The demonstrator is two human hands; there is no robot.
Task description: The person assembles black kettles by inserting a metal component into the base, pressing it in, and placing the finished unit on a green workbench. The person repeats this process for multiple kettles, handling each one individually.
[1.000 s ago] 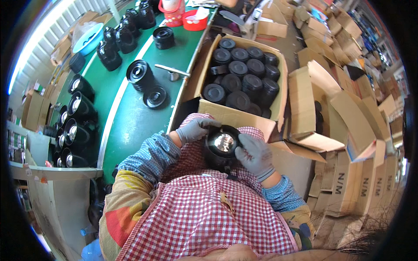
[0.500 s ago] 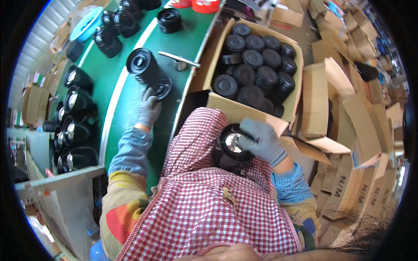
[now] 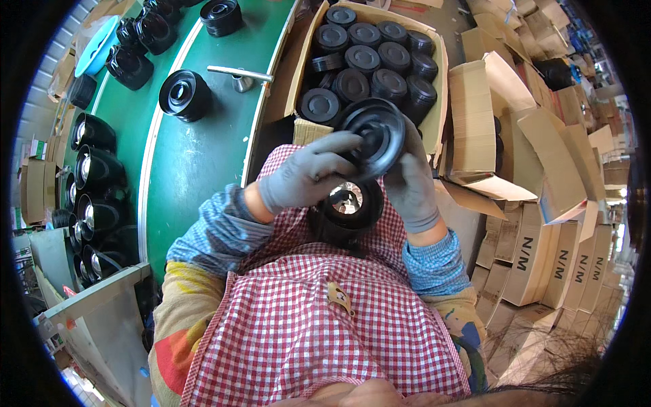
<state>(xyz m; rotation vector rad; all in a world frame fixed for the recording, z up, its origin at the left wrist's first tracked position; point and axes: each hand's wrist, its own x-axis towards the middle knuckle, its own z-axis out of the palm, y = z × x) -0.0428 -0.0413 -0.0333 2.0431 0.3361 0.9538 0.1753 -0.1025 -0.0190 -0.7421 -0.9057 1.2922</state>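
Note:
Both gloved hands grip a round black lid [image 3: 371, 136] with raised rings, tilted above my lap. My left hand [image 3: 308, 171] pinches its near left edge. My right hand [image 3: 413, 186] is wrapped round its right side, with the fingertips partly hidden behind the lid. Just below, a black pot [image 3: 332, 229] with a shiny metal inside stands between my thighs, its mouth facing up; neither hand appears to hold it. Over on the green bench [image 3: 203, 159], a short stack of similar black lids [image 3: 184, 95] stands to the left.
A cardboard box [image 3: 308, 130] full of black lids stands beyond my lap. A metal T-shaped handle [image 3: 241, 73] lies near the bench edge. Several black pots [image 3: 95, 169] line the bench's left side. Open cartons [image 3: 468, 129] crowd the right.
My left hand has brought a lid from beside the bench stack to above my lap. My right hand has left the pot and now holds the lid too. The view has shifted.

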